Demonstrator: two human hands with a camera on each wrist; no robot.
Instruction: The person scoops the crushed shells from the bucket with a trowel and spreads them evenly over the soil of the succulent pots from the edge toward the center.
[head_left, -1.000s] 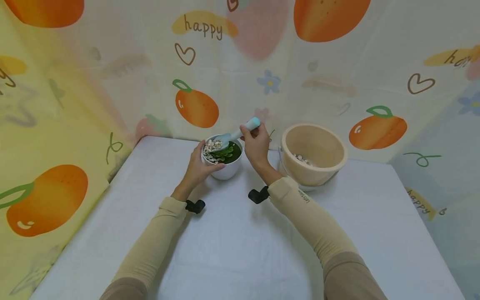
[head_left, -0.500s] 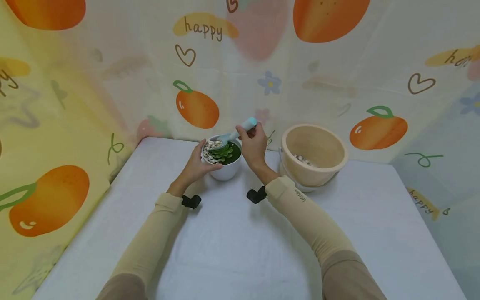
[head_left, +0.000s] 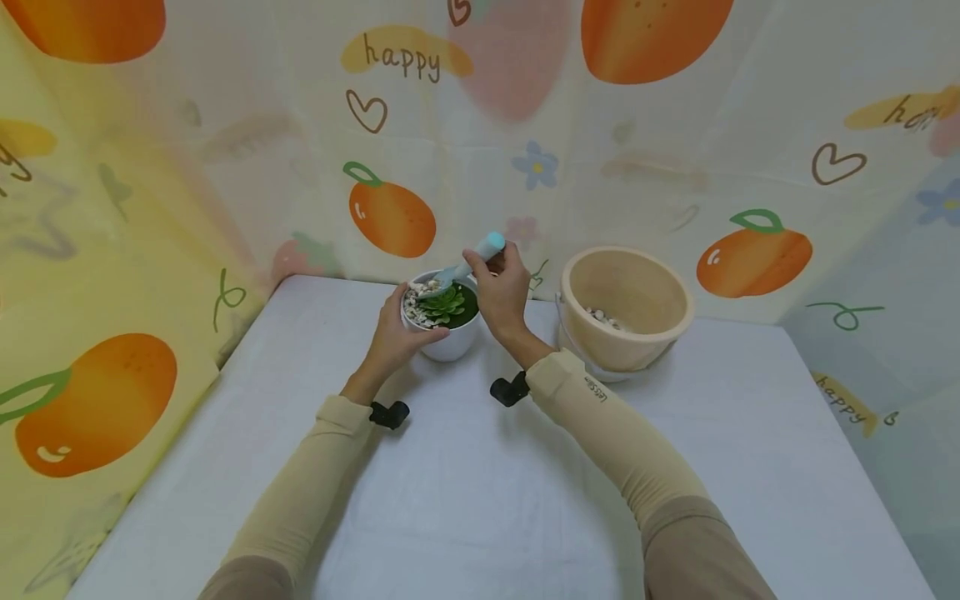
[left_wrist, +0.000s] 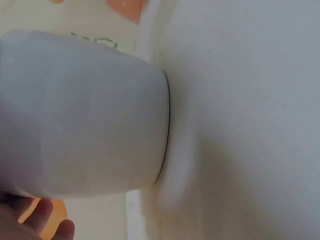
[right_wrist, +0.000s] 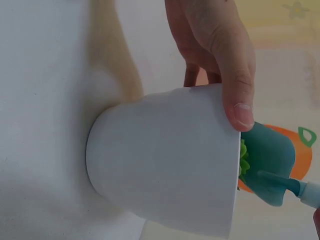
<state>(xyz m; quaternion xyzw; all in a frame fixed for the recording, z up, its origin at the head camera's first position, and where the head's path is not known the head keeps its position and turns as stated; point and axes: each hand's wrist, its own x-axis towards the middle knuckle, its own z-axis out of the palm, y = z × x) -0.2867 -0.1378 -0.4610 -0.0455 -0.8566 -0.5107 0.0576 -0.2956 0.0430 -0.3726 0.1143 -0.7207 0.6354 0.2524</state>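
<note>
My left hand (head_left: 393,337) grips the side of a small white flowerpot (head_left: 448,346), its thumb along the near rim. A green succulent (head_left: 444,308) grows in the pot, with pale pebbles (head_left: 413,307) on its left side and a dark green surface on the right. My right hand (head_left: 504,292) pinches the pale handle of a small blue hand trowel (head_left: 447,276). The trowel's blade tilts down over the pot among the pebbles and leaves. In the right wrist view, the teal blade (right_wrist: 267,160) stands just over the rim beside the left thumb.
To the right stands a larger beige bucket (head_left: 618,348) with a thin white handle and some pebbles (head_left: 603,318) at its bottom. Both vessels stand on a white-covered table (head_left: 465,492). A fruit-printed curtain (head_left: 480,167) hangs close behind them.
The right hand has shifted a little left, and the trowel has tipped more steeply. Pebbles heaped on its blade earlier now lie in the pot's left side. The left hand keeps its hold.
</note>
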